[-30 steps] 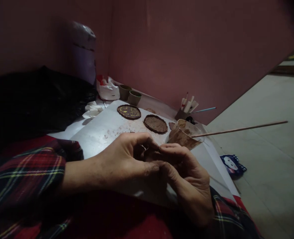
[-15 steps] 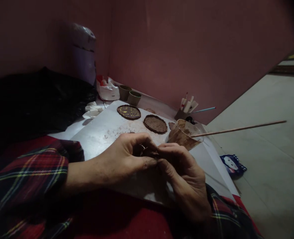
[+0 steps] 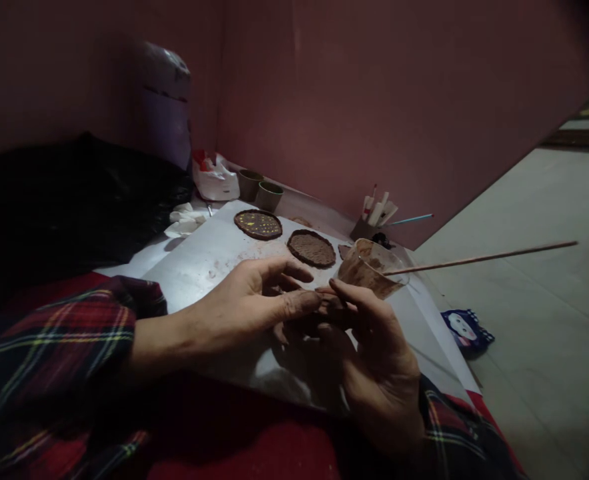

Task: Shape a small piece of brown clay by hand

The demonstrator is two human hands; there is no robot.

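Observation:
Between the fingers of both hands is a small piece of brown clay (image 3: 332, 304), mostly hidden by them. My left hand (image 3: 247, 300) reaches in from the left, its thumb pressed on the piece and its forefinger lifted off. My right hand (image 3: 382, 360) cups the clay from the right, forefinger on top. Both hands are smudged brown and sit above the near part of a white sheet (image 3: 189, 293). Beyond them lie two round rimmed clay discs: one with yellow dots (image 3: 258, 225), one plain brown (image 3: 311, 249).
A clay-smeared clear cup (image 3: 367, 270) holds a long thin stick (image 3: 479, 258) jutting right. Behind stand a holder with pens (image 3: 377, 212) and two dark pots (image 3: 269, 196). A black bag (image 3: 74, 200) fills the left. A dark blue packet (image 3: 464, 330) lies at right.
My left forefinger has lifted away from the clay, and the left thumb has slid right over it. The right fingers have opened somewhat, showing more of the piece.

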